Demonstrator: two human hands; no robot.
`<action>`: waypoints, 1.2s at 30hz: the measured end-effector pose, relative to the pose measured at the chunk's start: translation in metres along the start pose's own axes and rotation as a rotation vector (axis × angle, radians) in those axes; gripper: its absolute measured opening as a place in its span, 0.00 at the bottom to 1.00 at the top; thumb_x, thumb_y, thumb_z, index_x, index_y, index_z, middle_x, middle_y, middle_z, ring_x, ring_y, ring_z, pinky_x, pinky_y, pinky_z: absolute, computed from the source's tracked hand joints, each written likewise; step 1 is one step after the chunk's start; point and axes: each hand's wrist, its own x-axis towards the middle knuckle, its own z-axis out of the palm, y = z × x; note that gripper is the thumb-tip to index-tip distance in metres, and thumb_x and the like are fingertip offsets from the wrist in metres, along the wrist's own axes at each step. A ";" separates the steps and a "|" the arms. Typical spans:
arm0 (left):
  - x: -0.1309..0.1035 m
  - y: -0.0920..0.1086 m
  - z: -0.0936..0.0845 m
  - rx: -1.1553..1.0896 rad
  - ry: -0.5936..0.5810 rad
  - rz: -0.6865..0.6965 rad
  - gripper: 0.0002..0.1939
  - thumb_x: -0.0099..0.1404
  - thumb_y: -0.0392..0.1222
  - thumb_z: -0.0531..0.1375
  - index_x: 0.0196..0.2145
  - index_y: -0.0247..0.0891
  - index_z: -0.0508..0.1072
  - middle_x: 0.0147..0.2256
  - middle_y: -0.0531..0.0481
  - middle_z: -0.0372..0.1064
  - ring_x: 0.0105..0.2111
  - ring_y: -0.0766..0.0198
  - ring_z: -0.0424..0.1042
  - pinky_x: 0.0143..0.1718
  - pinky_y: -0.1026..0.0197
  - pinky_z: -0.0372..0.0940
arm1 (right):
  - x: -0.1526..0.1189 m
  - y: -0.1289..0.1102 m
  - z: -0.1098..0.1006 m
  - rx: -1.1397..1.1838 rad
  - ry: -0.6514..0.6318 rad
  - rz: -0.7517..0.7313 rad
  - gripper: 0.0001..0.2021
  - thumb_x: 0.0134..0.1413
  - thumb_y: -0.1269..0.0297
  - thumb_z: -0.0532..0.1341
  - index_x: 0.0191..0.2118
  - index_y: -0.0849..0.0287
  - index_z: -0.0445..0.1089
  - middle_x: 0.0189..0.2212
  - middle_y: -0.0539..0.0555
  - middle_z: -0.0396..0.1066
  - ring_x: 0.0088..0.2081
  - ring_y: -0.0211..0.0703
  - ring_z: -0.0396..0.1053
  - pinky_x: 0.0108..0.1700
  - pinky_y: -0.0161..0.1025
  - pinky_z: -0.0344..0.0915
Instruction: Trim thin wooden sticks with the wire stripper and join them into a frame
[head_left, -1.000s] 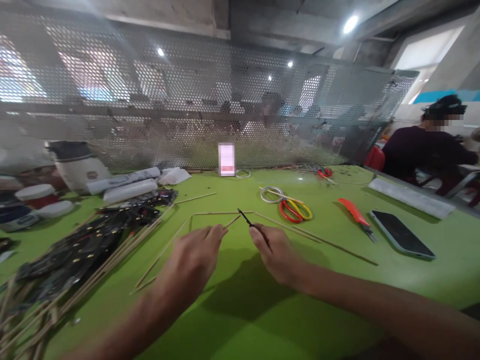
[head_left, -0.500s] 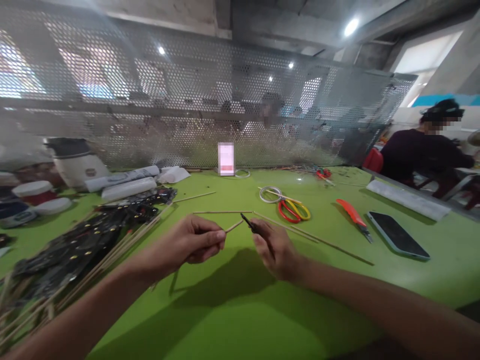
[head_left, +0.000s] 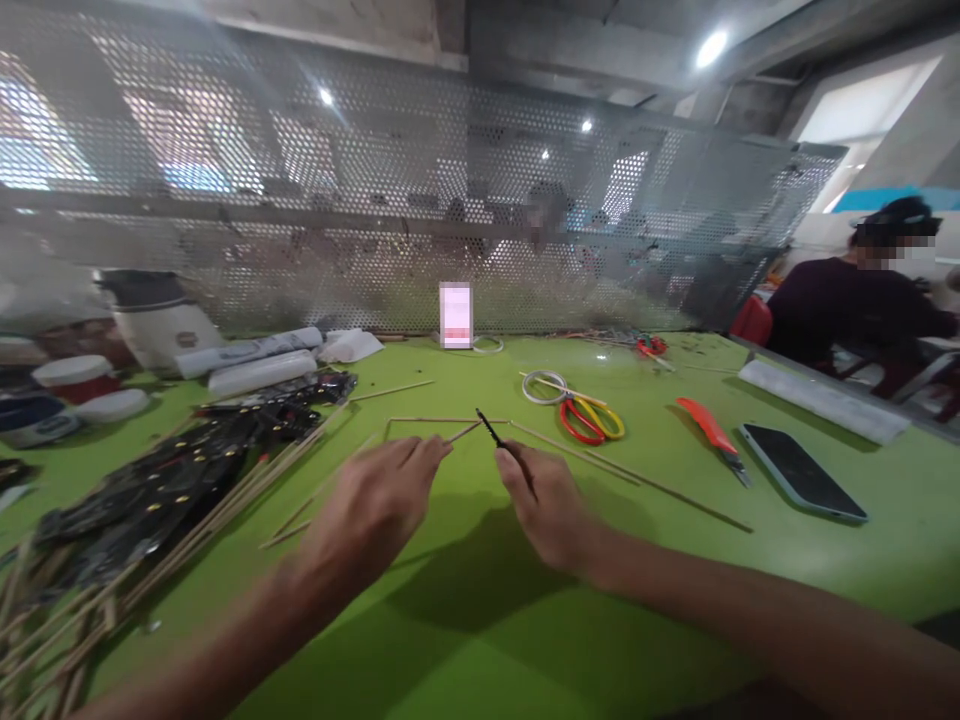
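Observation:
Above the middle of the green table, my left hand (head_left: 386, 490) is closed with its back up, pinching a short thin wooden stick (head_left: 465, 431) whose end points right. My right hand (head_left: 551, 505) is wrapped round a slim black tool (head_left: 489, 426), apparently a knife; most of it hides in the fist. The tool's tip is close by the stick's end, and I cannot tell whether they touch. Behind the hands, a thin stick (head_left: 450, 420) lies crosswise on the table. Longer sticks (head_left: 675, 492) slant away to the right, and others lie under my left forearm.
Bundled sticks (head_left: 225, 512) and black plastic packets (head_left: 187, 465) cover the left side. Red and yellow loop handles (head_left: 583, 420) lie beside a wire ring (head_left: 544, 387). Farther right are an orange cutter (head_left: 703, 425) and a phone (head_left: 804, 472). A perforated screen (head_left: 337, 230) stands behind; a person sits right.
My left hand has turned over, its back now upward, and the stick in it has swung with it. The black tool has tilted more upright, its tip slightly up and left.

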 end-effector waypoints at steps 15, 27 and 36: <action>0.018 -0.006 -0.011 -0.988 -0.536 -0.762 0.21 0.67 0.49 0.57 0.21 0.33 0.65 0.17 0.57 0.55 0.17 0.74 0.49 0.18 0.68 0.44 | 0.000 0.016 -0.003 -0.024 0.016 -0.124 0.18 0.68 0.55 0.46 0.34 0.59 0.64 0.25 0.52 0.65 0.26 0.38 0.61 0.31 0.37 0.59; 0.019 -0.008 -0.009 -0.775 -0.452 -0.651 0.21 0.67 0.47 0.57 0.19 0.33 0.65 0.18 0.54 0.59 0.18 0.73 0.53 0.20 0.68 0.49 | 0.006 0.019 0.002 -0.082 0.040 -0.118 0.17 0.67 0.55 0.46 0.35 0.59 0.65 0.28 0.55 0.68 0.29 0.41 0.62 0.34 0.39 0.59; -0.005 -0.001 0.015 0.355 -0.189 0.166 0.18 0.57 0.17 0.47 0.38 0.23 0.72 0.25 0.43 0.71 0.23 0.61 0.70 0.24 0.63 0.66 | 0.011 0.004 -0.001 -0.056 -0.154 0.197 0.28 0.65 0.41 0.42 0.21 0.55 0.55 0.14 0.45 0.51 0.16 0.33 0.49 0.20 0.35 0.43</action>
